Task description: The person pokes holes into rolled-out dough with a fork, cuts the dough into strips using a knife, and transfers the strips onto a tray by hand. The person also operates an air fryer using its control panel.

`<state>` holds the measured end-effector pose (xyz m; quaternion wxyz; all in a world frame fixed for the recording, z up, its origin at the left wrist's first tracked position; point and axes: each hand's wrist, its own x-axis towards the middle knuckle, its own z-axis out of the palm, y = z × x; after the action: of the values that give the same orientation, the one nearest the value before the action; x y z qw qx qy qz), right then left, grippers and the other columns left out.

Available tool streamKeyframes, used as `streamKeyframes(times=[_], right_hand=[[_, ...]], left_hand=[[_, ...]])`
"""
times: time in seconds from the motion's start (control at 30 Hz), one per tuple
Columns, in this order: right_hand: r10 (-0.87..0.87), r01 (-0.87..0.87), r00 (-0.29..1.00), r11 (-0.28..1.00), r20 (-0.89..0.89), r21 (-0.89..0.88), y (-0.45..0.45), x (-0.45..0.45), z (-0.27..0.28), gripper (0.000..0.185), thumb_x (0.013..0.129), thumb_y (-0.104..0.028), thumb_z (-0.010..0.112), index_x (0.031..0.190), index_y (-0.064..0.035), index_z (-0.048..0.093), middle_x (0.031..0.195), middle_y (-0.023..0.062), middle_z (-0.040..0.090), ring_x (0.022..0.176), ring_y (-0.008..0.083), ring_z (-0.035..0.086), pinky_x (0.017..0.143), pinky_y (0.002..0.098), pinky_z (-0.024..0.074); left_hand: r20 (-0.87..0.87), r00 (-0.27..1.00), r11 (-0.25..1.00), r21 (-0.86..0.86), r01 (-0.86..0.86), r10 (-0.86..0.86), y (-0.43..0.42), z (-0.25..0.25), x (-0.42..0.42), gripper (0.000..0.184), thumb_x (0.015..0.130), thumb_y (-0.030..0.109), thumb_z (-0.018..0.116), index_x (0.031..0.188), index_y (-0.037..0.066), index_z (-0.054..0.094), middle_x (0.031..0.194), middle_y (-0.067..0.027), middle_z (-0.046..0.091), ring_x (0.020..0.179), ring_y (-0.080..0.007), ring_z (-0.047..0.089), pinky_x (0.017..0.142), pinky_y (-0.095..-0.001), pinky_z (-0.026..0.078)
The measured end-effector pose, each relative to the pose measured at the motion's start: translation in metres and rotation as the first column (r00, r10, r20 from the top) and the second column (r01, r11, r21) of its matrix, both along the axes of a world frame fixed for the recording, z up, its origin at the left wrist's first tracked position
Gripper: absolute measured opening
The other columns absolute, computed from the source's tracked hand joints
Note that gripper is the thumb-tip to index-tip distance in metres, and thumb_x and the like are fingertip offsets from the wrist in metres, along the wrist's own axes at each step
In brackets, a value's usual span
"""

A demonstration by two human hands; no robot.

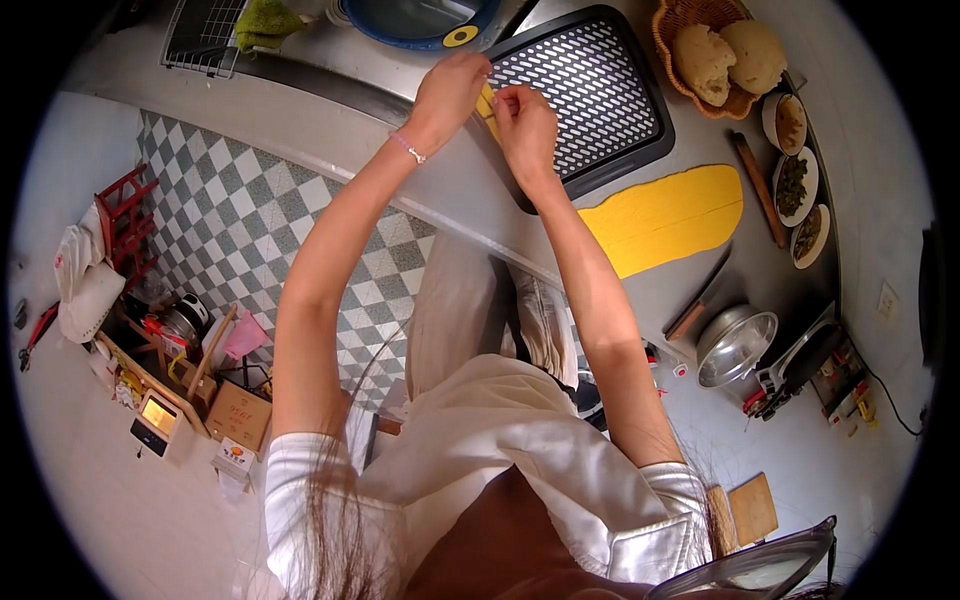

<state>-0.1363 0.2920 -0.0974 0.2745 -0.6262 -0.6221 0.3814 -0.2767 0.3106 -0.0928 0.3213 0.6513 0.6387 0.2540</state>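
Note:
A narrow strip of yellow dough lies along the left side of a black perforated tray. My left hand, with a bracelet at the wrist, is closed at the strip's far end, its fingertips partly hidden. Just right of it, my right hand pinches the strip between thumb and fingers. To the right of the tray, a flat sheet of yellow dough rests on the counter, with a cut line running along its length.
A wooden rolling pin, a knife and a metal bowl are on the right. Small dishes of food line the wall below a wicker basket with buns. A blue basin and a green cloth sit at the back.

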Motion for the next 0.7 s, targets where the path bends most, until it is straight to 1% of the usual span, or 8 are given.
streamKeyframes(times=[0.1, 0.2, 0.3, 0.4, 0.5, 0.6, 0.7], right_hand=[[-0.003, 0.003, 1.000, 1.000, -0.005, 0.006, -0.001, -0.001, 0.001, 0.005, 0.081, -0.006, 0.066, 0.084, -0.0026, 0.065, 0.082, 0.0150, 0.061, 0.070, 0.0292, 0.063, 0.065, 0.0381, 0.0500], [-0.005, 0.005, 1.000, 1.000, 0.009, 0.015, -0.002, -0.001, 0.003, 0.005, 0.081, -0.006, 0.066, 0.084, -0.0025, 0.065, 0.083, 0.0150, 0.060, 0.069, 0.0290, 0.064, 0.065, 0.0379, 0.0501], [-0.004, 0.004, 1.000, 1.000, 0.028, 0.005, -0.002, -0.001, 0.004, 0.005, 0.081, -0.006, 0.065, 0.084, -0.0025, 0.065, 0.085, 0.0149, 0.060, 0.069, 0.0290, 0.064, 0.065, 0.0378, 0.0503], [-0.003, 0.002, 0.999, 1.000, 0.034, 0.014, -0.002, 0.000, 0.005, 0.005, 0.081, -0.006, 0.065, 0.085, -0.0026, 0.066, 0.086, 0.0151, 0.060, 0.070, 0.0290, 0.064, 0.066, 0.0376, 0.0504], [0.006, -0.006, 1.000, 1.000, 0.022, 0.024, -0.003, 0.002, 0.003, 0.006, 0.082, -0.007, 0.065, 0.086, -0.0028, 0.066, 0.088, 0.0155, 0.060, 0.071, 0.0294, 0.064, 0.066, 0.0379, 0.0505], [0.009, -0.010, 1.000, 1.000, 0.022, 0.021, -0.003, 0.002, 0.002, 0.007, 0.082, -0.007, 0.064, 0.088, -0.0028, 0.066, 0.089, 0.0157, 0.061, 0.073, 0.0311, 0.064, 0.068, 0.0392, 0.0506], [0.025, -0.026, 0.998, 0.999, 0.057, 0.023, -0.003, 0.003, 0.002, 0.008, 0.083, -0.008, 0.062, 0.089, -0.0030, 0.066, 0.090, 0.0159, 0.061, 0.076, 0.0330, 0.064, 0.069, 0.0407, 0.0506]], left_hand=[[-0.040, 0.999, 1.000, -0.024, 0.009, -0.010, -0.001, 0.006, -0.001, 0.015, 0.084, 0.008, 0.055, 0.096, 0.002, 0.063, 0.095, -0.0140, 0.062, 0.090, -0.0333, 0.060, 0.078, -0.0406, 0.049], [-0.063, 0.995, 0.989, 0.129, -0.073, 0.082, -0.004, 0.006, -0.006, 0.017, 0.083, 0.001, 0.059, 0.100, 0.001, 0.063, 0.093, -0.0140, 0.062, 0.081, -0.0301, 0.063, 0.072, -0.0357, 0.050], [-0.006, 0.981, 0.966, 0.172, -0.192, 0.196, -0.009, 0.011, -0.016, 0.019, 0.084, 0.001, 0.057, 0.102, 0.002, 0.063, 0.096, -0.0135, 0.061, 0.082, -0.0311, 0.062, 0.072, -0.0360, 0.050], [-0.047, 0.987, 0.956, 0.259, -0.136, 0.154, -0.020, 0.009, -0.021, 0.019, 0.084, 0.001, 0.056, 0.102, 0.003, 0.064, 0.097, -0.0121, 0.061, 0.085, -0.0300, 0.061, 0.075, -0.0363, 0.050], [-0.101, 0.991, 0.981, 0.184, -0.064, 0.084, -0.035, 0.010, -0.012, 0.020, 0.084, 0.000, 0.056, 0.102, 0.004, 0.065, 0.098, -0.0109, 0.060, 0.091, -0.0285, 0.060, 0.078, -0.0361, 0.049], [-0.150, 0.982, 0.974, 0.212, -0.079, 0.112, -0.041, 0.005, -0.004, 0.026, 0.081, -0.001, 0.057, 0.104, 0.007, 0.066, 0.097, -0.0098, 0.059, 0.094, -0.0275, 0.058, 0.080, -0.0361, 0.048], [-0.199, 0.976, 0.994, 0.087, -0.067, 0.084, -0.043, 0.010, 0.004, 0.033, 0.078, -0.002, 0.058, 0.107, 0.011, 0.067, 0.096, -0.0088, 0.056, 0.093, -0.0270, 0.056, 0.079, -0.0356, 0.048]])
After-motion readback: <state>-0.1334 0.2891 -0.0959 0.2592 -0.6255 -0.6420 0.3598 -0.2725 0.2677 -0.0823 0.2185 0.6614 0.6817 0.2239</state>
